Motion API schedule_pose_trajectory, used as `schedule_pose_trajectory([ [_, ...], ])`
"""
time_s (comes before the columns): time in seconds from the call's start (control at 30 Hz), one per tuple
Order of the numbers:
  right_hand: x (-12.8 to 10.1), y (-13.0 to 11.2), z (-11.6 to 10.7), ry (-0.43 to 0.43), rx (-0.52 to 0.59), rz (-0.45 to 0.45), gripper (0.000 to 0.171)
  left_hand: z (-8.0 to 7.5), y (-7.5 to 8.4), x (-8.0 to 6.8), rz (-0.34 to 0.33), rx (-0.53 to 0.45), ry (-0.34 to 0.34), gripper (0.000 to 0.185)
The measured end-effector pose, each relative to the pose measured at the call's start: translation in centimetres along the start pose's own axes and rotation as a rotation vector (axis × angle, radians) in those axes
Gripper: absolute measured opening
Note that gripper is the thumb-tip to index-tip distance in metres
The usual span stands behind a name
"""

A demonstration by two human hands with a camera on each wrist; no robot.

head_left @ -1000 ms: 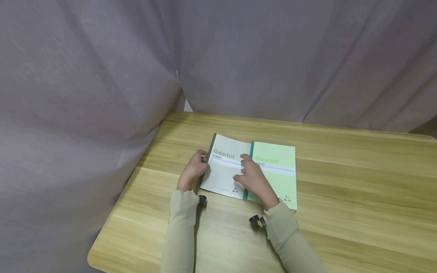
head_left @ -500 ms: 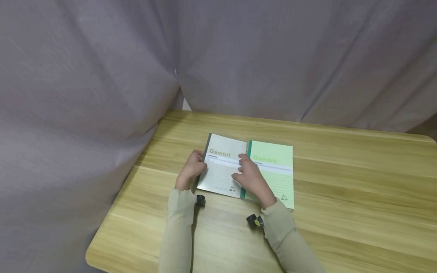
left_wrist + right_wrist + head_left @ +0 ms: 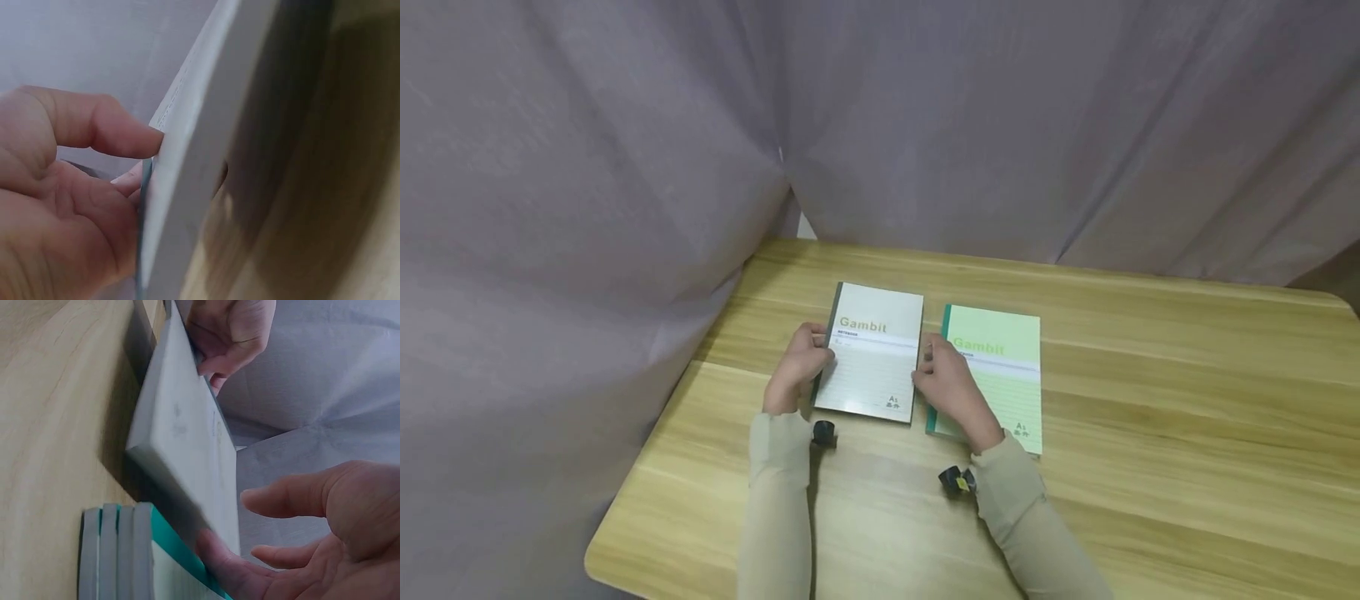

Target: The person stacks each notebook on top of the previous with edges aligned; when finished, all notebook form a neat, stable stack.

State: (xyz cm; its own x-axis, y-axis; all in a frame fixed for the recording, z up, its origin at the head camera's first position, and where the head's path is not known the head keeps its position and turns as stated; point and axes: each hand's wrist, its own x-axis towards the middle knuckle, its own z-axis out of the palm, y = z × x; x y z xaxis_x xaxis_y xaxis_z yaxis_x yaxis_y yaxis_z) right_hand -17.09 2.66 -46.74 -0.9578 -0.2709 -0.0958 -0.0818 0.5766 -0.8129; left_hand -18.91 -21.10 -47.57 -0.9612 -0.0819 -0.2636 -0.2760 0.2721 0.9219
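While the head view is looking down at the wooden table (image 3: 1150, 400), the left hand (image 3: 799, 367) is curling its fingers round the spine edge of the grey notebook (image 3: 872, 354), and the right hand (image 3: 951, 387) is touching that notebook's opposite long edge with its fingers loosely spread. The grey notebook is sitting just beside the green notebook (image 3: 1000, 367), with a narrow strip of table showing between them; the right hand is lying partly over the green one's near left corner. A grey curtain (image 3: 625, 150) is hanging behind and to the left. No box, tray or other container is showing, so nothing is being held inside anything.

Seen from the left wrist, the left hand (image 3: 62, 206) is pinching the grey notebook (image 3: 194, 175), thumb on the cover and fingertips tucked under the edge, which is standing slightly off the table.

From the right wrist, the right hand (image 3: 312, 537) is keeping its fingers apart, one fingertip lying against the edge of the grey notebook (image 3: 181, 431). Beneath it, the green notebook (image 3: 119, 556) is proving to be a stack of several thin books.

The grey notebook is looking light, thin and smooth-covered, likely to bend if lifted by one corner; holding both long edges, as now, seems the steadiest hold.
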Motion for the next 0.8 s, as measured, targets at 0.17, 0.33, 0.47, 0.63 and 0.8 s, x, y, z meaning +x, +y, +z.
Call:
schedule_pose_trajectory([
  [0.17,0.18,-0.05,0.07,0.021,0.026,-0.003,0.062,-0.27,0.18,0.17,0.023,-0.022,-0.008,0.059],
  [0.33,0.46,-0.03,0.04,0.068,0.062,0.008,0.06,-0.12,0.51,0.38,0.046,-0.027,-0.032,0.057],
  [0.47,0.56,-0.21,-0.24,0.135,0.091,0.024,0.056,-0.12,0.84,0.44,0.058,-0.037,-0.044,0.056],
  [0.63,0.65,-0.49,-0.49,0.171,0.089,0.011,0.052,-0.22,1.01,0.41,0.051,-0.041,-0.05,0.056],
  [0.8,0.98,-0.75,-0.76,0.174,0.136,0.012,0.05,-0.27,0.98,0.56,0.034,-0.052,-0.045,0.057],
])
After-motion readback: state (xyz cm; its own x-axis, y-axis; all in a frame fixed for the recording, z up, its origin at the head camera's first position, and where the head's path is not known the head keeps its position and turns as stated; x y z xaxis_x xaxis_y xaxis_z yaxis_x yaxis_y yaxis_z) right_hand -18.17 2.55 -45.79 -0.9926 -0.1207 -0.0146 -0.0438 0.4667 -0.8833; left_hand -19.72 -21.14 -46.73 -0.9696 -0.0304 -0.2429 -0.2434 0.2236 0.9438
